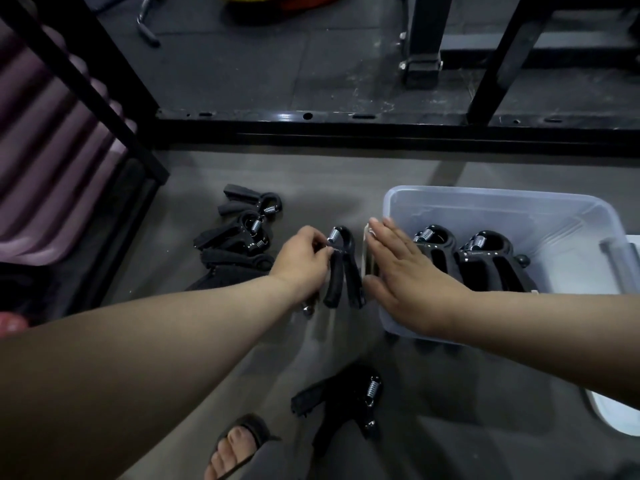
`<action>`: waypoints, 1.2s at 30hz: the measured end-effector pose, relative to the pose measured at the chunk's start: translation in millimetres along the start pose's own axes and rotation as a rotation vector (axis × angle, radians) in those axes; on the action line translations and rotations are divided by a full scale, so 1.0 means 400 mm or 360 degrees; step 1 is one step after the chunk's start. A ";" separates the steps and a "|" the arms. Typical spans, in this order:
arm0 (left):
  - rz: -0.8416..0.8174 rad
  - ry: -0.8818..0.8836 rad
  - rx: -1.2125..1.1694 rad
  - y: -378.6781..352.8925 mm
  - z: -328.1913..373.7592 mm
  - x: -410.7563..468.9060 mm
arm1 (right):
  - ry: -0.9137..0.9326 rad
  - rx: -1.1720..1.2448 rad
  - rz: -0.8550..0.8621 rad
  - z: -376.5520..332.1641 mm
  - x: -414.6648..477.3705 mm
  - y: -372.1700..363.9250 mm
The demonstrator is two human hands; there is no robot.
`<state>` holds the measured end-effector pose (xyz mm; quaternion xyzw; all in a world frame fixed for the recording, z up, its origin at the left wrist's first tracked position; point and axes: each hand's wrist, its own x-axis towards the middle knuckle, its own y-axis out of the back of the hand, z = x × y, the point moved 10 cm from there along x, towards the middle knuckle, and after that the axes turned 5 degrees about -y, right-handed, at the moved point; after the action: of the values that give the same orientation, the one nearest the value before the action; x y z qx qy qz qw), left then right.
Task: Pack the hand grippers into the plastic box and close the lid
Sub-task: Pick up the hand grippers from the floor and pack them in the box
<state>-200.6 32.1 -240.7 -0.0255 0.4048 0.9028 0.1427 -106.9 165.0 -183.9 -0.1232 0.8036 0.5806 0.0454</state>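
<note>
A clear plastic box (491, 202) stands on the grey floor at the right, with two black hand grippers (485, 258) lying inside it. My left hand (301, 261) pinches the top of another black hand gripper (341, 271) just left of the box, spring end pointing away from me. My right hand (408, 275) lies flat with fingers spread over the box's left wall, holding nothing. A pile of several black hand grippers (239, 233) sits further left. One more hand gripper (346, 400) lies near my foot. The white lid (620, 410) lies at the right edge.
A black metal rack frame (346, 128) crosses the floor beyond the box, with an upright post (86, 84) at the left. Purple rolled mats (41, 150) lie at the far left. My sandalled foot (239, 448) is at the bottom.
</note>
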 end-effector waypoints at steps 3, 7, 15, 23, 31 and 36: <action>0.0286 -0.0096 -0.0052 0.062 0.028 -0.034 | -0.0038 0.0082 -0.0025 -0.001 -0.009 -0.002; 0.0667 -0.0157 -0.0170 0.141 0.085 -0.080 | -0.0054 0.0139 0.0001 -0.013 -0.026 -0.004; 0.0879 -0.0421 -0.0237 0.263 0.243 -0.084 | -0.0148 0.0429 -0.0027 -0.037 -0.086 0.013; 0.0749 -0.0509 -0.0618 0.234 0.358 -0.121 | -0.0369 0.1343 0.0276 -0.003 -0.079 0.146; 0.0459 -0.0467 -0.0595 0.131 0.422 -0.181 | -0.0488 0.1948 -0.0186 0.050 -0.131 0.123; 0.0297 -0.0563 -0.0797 0.078 0.476 -0.186 | -0.0565 0.1824 -0.0223 0.114 -0.159 0.117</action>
<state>-124.6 135.2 -78.4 0.1347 0.1395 0.9740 0.1168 -60.5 231.1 -141.9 -0.0328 0.9585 0.0625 0.2761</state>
